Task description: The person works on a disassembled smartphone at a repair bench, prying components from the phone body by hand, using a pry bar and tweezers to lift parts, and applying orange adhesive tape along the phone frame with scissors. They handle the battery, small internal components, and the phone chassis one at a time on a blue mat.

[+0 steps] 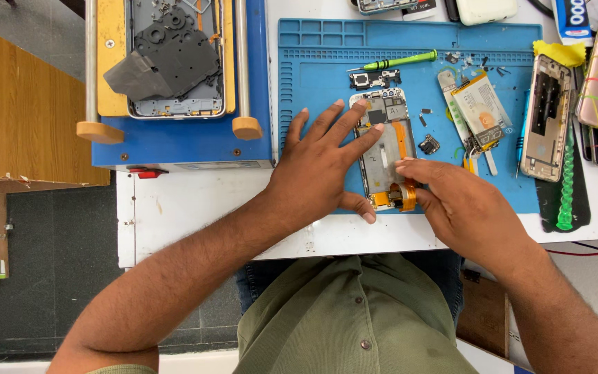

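Phone frame (384,149), opened up with its insides showing, was laid upright in the middle of the blue repair mat (313,69), orange flex ribbons running down its right side to the near end.

Going left to right: at the far left a blue fixture (174,142) with wooden knobs was parked, and another stripped phone chassis (174,59) with a dark shield plate was seated in it. Next, the left hand (316,170) was spread flat with fingers apart, palm down on the mat, fingertips pressed onto the frame's left edge and top, thumb tucked by its near left corner. Nothing was gripped by it, just pinned. A green screwdriver (399,61) was lying far of the frame, with a small black part just near of it.

The right hand (461,208) was brought in from the near right, fingers drawn together with the tips touching the frame's right edge by the orange ribbon; whether anything was pinched couldn't be told.

Further right a battery (480,109) was resting on the mat, then a gold back housing (545,118) at the mat's right edge.
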